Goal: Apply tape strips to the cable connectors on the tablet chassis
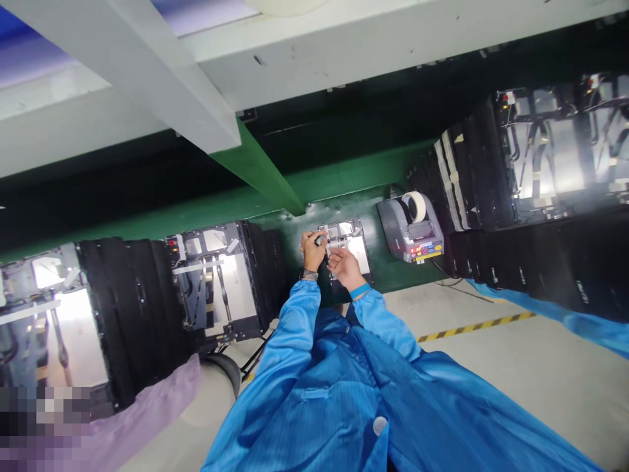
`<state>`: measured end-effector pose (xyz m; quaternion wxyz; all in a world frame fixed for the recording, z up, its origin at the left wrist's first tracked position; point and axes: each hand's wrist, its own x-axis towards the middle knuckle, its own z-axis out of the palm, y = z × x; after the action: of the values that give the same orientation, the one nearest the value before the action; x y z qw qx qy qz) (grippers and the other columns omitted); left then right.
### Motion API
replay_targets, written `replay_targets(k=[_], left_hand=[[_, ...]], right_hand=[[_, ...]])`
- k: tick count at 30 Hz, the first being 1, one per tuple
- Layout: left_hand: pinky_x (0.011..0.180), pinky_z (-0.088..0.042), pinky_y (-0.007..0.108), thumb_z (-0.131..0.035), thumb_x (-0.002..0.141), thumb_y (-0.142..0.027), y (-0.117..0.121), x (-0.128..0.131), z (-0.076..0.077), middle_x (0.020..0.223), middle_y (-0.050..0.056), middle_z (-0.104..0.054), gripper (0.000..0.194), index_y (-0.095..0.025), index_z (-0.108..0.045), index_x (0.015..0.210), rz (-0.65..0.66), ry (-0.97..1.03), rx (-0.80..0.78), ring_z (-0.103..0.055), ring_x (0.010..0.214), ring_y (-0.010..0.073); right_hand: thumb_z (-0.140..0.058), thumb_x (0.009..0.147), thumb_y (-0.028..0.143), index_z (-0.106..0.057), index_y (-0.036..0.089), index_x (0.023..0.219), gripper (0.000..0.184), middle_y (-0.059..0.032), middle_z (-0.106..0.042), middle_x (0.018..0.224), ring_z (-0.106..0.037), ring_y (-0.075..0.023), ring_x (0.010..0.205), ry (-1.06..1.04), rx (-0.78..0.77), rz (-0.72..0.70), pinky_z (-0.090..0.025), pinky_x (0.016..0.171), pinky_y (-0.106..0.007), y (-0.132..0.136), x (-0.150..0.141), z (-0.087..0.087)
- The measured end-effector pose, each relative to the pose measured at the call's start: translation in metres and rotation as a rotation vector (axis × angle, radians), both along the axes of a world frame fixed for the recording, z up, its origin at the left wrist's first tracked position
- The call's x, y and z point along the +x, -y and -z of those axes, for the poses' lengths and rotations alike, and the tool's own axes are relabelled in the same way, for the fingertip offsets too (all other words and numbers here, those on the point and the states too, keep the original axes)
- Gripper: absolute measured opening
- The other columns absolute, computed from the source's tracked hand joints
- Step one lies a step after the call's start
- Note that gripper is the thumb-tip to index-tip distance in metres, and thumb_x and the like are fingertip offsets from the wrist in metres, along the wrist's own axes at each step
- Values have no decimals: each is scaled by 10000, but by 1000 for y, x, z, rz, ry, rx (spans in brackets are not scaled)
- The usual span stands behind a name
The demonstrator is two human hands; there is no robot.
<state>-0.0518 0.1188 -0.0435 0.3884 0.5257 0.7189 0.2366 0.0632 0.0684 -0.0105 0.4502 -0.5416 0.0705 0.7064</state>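
Note:
A flat electronic unit [358, 248] with a black frame and a shiny metal plate lies on the green bench in front of me. At its upper left corner my left hand [312, 252] is closed, fingers bent round something small and dark that I cannot make out. My right hand [346, 267] is over the unit's left part, palm partly up. Its fingers are loosely bent and apart, with nothing visible in them. The two hands are close together and hide part of the unit.
A grey tape dispenser [410, 229] with a cream tape roll stands to the right. Stacks of similar black units [211, 282] are on the left, and more [545, 157] on the right. A green post [270, 170] rises behind. A person's pink sleeve [147, 413] shows at lower left.

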Motion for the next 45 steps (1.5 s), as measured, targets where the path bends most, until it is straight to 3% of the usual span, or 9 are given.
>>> replay_targets(k=[5, 11, 16, 22, 27, 31, 39, 42, 45], left_hand=[[1064, -395, 422, -752, 894, -201, 1, -2, 2, 1166, 72, -573, 227, -326, -831, 1067, 14, 3, 17, -580, 1100, 264], [1070, -385, 439, -716, 924, -212, -4, -5, 2, 1147, 73, -590, 191, -316, -837, 1030, 35, 11, 6, -592, 1068, 263], [1072, -368, 442, -756, 914, -245, -11, -6, 3, 1128, 74, -609, 105, -287, -813, 992, 95, -8, 69, -587, 1086, 266], [1047, -400, 397, -837, 798, -154, -15, -2, 2, 1103, 46, -610, 200, -241, -693, 905, 94, 27, 81, -586, 1001, 216], [922, -458, 317, -831, 771, -126, -25, -3, 4, 987, -3, -592, 288, -241, -593, 885, 22, 55, 30, -554, 858, 158], [884, -473, 307, -848, 781, -171, -10, -2, 0, 966, -1, -607, 349, -247, -618, 1033, -80, 13, 3, -567, 839, 159], [1084, -492, 447, -695, 891, -271, 106, 33, -41, 1106, 132, -688, 188, -225, -754, 1064, -201, -20, -167, -655, 1154, 308], [1161, -452, 445, -675, 895, -282, 123, 41, -74, 1249, 172, -641, 371, -219, -734, 1256, -214, -29, -119, -604, 1268, 330], [1213, -403, 451, -673, 917, -350, 136, 29, -131, 1377, 189, -566, 612, -234, -586, 1511, -110, -75, 22, -531, 1342, 343]], right_hand=[[-661, 828, 163, -777, 297, 1172, 386, -41, -689, 961, -584, -234, 933, 713, 439, -333, -507, 864, -321, 0, 12, 8], [-672, 734, 23, -830, 271, 1096, 467, -48, -630, 813, -600, -240, 969, 805, 584, -601, -482, 950, -312, -18, 30, 19], [-657, 777, 52, -834, 284, 1131, 458, -61, -692, 924, -629, -268, 983, 930, 600, -677, -479, 1017, -373, -13, 45, 17], [-530, 950, 231, -773, 269, 1272, 405, -84, -739, 1165, -647, -289, 1082, 1092, 505, -520, -467, 1099, -445, 44, 72, 10], [-511, 975, 362, -645, 183, 1448, 523, -160, -638, 1242, -607, -310, 1142, 1289, 334, -437, -462, 1122, -500, 82, 87, 20], [-554, 950, 460, -600, 150, 1491, 625, -194, -524, 1383, -493, -345, 1315, 1317, 337, -554, -378, 1212, -535, 92, 89, 37], [-595, 822, 454, -649, 148, 1436, 688, -190, -557, 1378, -510, -367, 1354, 1155, 303, -465, -373, 1236, -564, 104, 77, 45], [-603, 828, 445, -634, 187, 1474, 697, -174, -568, 1385, -555, -348, 1349, 1094, 370, -418, -420, 1222, -551, 121, 80, 12], [-650, 870, 480, -599, 236, 1534, 709, -165, -553, 1421, -567, -346, 1366, 1036, 431, -418, -539, 1116, -517, 142, 80, -50]])
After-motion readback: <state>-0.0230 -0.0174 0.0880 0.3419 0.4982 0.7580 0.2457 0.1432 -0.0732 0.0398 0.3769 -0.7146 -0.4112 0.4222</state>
